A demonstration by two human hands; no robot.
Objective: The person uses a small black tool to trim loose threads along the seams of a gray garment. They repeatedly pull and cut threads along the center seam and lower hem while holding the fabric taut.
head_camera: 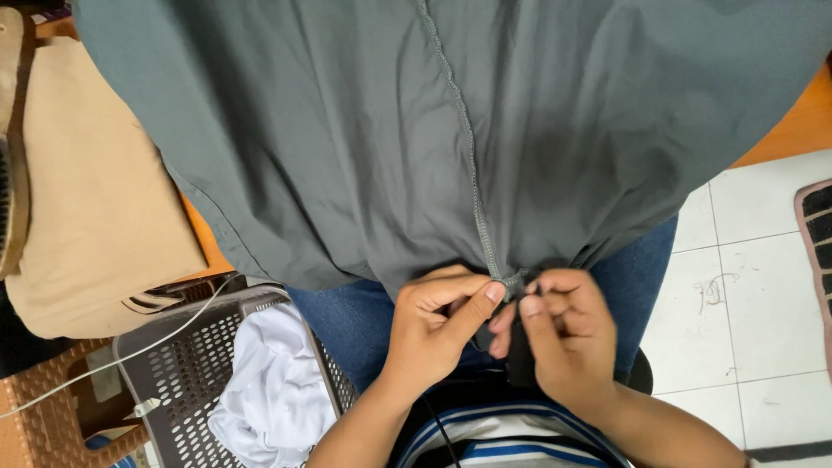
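Observation:
A large grey-green garment (pixel 364 139) is spread out in front of me, with a stitched seam (pixel 468 165) running down its middle. My left hand (pixel 433 325) pinches the near end of that seam between thumb and forefinger. My right hand (pixel 563 334) is closed on the same bunched edge just to the right, fingers touching the left hand's. Both hands are over my lap, above blue jeans (pixel 355 321) and a striped shirt (pixel 485 442).
A grey perforated laundry basket (pixel 182 364) with white cloth (pixel 277 390) stands at my lower left. A beige cloth (pixel 95 191) lies on the left. A white cable (pixel 130 351) crosses the basket. White floor tiles (pixel 745 286) and a mat edge (pixel 819 234) are on the right.

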